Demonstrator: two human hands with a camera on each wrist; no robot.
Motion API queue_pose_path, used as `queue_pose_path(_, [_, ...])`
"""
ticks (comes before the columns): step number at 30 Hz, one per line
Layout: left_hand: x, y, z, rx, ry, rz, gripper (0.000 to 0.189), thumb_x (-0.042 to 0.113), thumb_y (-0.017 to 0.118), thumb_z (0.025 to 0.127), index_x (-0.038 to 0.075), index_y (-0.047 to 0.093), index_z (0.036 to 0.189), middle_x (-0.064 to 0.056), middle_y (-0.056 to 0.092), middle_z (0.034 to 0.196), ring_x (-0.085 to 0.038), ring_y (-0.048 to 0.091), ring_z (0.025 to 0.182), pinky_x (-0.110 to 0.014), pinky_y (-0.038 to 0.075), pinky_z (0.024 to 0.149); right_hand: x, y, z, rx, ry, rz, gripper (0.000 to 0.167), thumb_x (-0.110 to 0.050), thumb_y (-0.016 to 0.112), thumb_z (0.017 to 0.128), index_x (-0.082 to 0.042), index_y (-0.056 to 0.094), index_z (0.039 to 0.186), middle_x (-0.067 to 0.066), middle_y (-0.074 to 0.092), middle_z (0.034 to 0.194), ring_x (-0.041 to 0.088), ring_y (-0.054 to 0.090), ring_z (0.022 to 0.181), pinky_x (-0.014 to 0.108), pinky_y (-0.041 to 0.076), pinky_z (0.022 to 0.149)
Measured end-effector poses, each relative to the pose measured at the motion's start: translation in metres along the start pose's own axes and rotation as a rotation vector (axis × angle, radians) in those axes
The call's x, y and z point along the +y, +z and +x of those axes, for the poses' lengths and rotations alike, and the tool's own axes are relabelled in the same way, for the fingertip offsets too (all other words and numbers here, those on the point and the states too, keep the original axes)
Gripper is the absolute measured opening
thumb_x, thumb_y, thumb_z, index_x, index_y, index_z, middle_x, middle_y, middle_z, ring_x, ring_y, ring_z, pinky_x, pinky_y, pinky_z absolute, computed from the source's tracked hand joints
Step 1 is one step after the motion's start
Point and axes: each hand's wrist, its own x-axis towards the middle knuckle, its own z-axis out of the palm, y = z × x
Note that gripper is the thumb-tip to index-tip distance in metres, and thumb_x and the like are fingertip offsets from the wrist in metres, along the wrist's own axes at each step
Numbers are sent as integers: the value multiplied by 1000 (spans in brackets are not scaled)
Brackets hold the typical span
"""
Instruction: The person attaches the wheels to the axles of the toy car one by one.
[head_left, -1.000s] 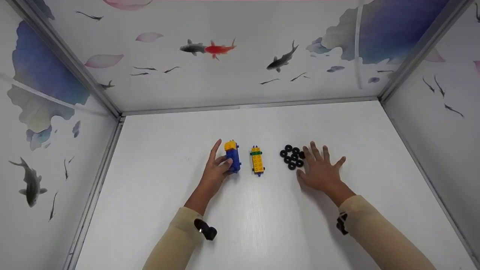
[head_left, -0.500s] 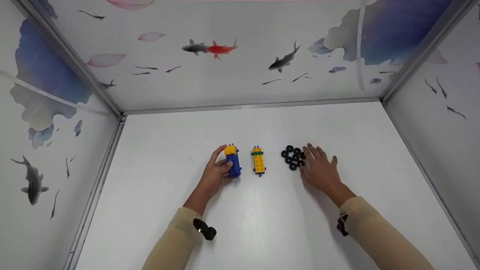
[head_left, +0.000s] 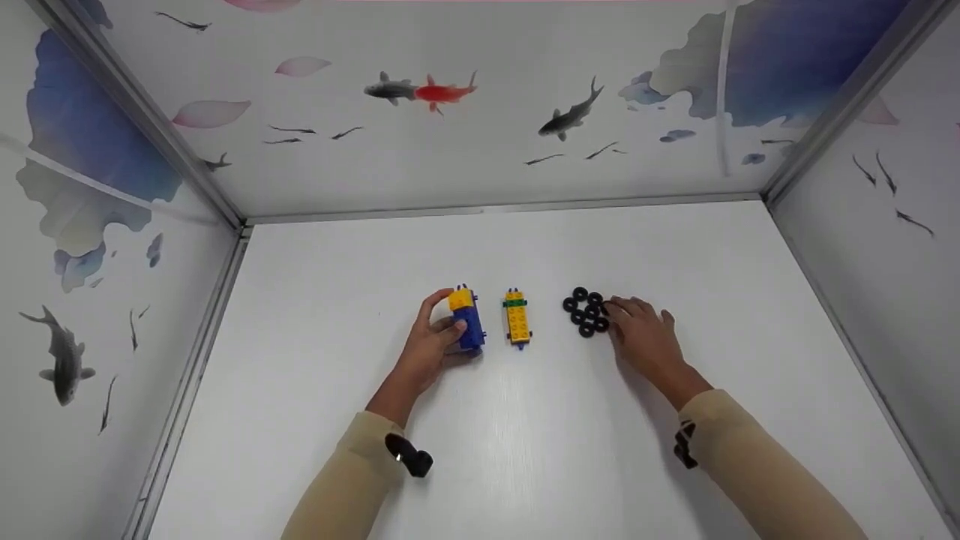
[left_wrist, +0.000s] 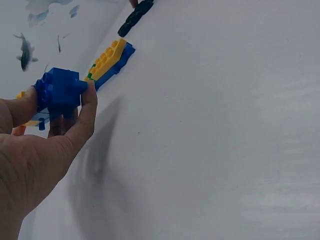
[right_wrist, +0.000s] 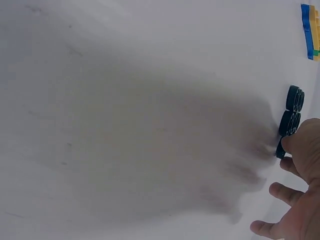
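My left hand (head_left: 429, 349) holds a blue-and-yellow toy-brick car body (head_left: 469, 330) between thumb and fingers. In the left wrist view, the body's blue studded end (left_wrist: 65, 90) shows, tilted and raised over its shadow. To its right lies a yellow toy-brick chassis (head_left: 517, 322) with a green axle piece across it and a blue underside. Several black toy wheels (head_left: 586, 335) lie flat in a cluster farther right. At the cluster's right edge, my right hand (head_left: 646, 337) pinches one black wheel (right_wrist: 281, 147) with thumb and forefinger, its other fingers spread; the fingers partly hide that wheel.
The white tabletop (head_left: 510, 450) is bounded by grey metal edge strips (head_left: 360, 217) and white walls printed with fish. Dark wrist mounts (head_left: 411, 456) sit at both beige sleeves (head_left: 341, 480).
My right hand has drawn its spread fingers together and curled them at the cluster's right edge. The left forefinger has come down onto the car body, which has shifted slightly toward me.
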Motion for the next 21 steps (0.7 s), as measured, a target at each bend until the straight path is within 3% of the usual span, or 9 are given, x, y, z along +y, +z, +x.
queue_pose_path(9, [3, 1, -2, -1, -17, 18, 67, 15, 71, 109, 49, 44, 160, -23, 41, 172, -46, 64, 138, -54, 65, 105, 4, -2, 1, 65, -11, 38, 29, -7, 72, 105, 0, 75, 133, 20, 75, 139, 46, 69, 128, 73, 56, 102])
queue_pose_path(15, [3, 0, -2, -17, -21, 19, 69, 16, 70, 110, 47, 42, 166, -23, 42, 172, -47, 61, 141, -55, 65, 105, 7, -2, 1, 60, 16, 138, 19, -3, 73, 104, 5, 76, 120, 21, 76, 121, 43, 70, 115, 59, 61, 98])
queue_pose_path(21, [2, -2, -3, -27, -28, 3, 73, 18, 67, 112, 37, 35, 174, -21, 46, 171, -43, 64, 143, -51, 65, 106, 6, -4, 4, 53, 28, 181, 24, 0, 68, 106, 7, 70, 129, 24, 71, 123, 44, 68, 120, 56, 60, 104])
